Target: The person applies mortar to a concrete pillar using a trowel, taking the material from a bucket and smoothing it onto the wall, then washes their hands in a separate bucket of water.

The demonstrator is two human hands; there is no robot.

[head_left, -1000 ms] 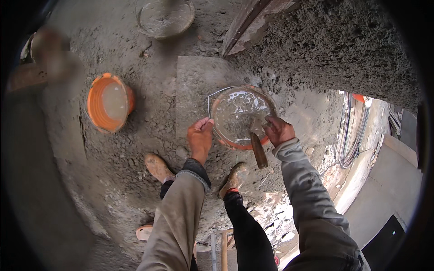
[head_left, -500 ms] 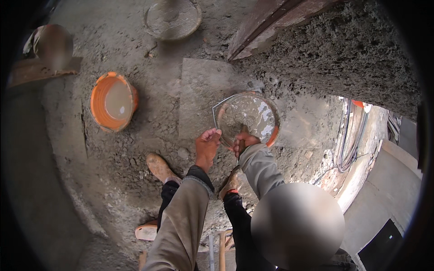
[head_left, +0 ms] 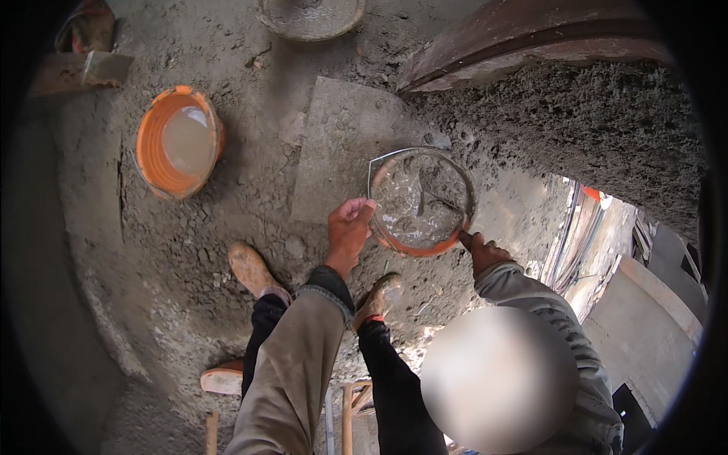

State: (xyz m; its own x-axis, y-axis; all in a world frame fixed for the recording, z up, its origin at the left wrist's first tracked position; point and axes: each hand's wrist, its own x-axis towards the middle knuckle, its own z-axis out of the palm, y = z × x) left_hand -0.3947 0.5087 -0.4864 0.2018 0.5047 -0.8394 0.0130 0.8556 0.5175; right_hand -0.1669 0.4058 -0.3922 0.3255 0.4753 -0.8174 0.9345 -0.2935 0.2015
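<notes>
A round orange bucket (head_left: 419, 249) full of wet grey mortar stands in the middle, its rim smeared with mortar. My left hand (head_left: 349, 236) is closed at its left side, pinching the thin wire handle (head_left: 370, 176). My right hand (head_left: 485, 252) is closed at the lower right of the rim, around the handle end of what looks like a mortar-coated trowel (head_left: 446, 202). The trowel's blade lies in the mortar and blends with it, so its outline is hard to make out.
An orange tub (head_left: 155, 155) with murky water stands on the left. A mortar-crusted round pan (head_left: 312, 26) lies at the far side. A rough plastered wall (head_left: 576, 114) rises at the right, cables (head_left: 580, 243) beside it. My boots (head_left: 377, 299) stand on rubble-strewn ground.
My right hand has moved right, from the bucket's near rim to its lower right. The trowel now shows in the mortar. My left hand stays on the handle.
</notes>
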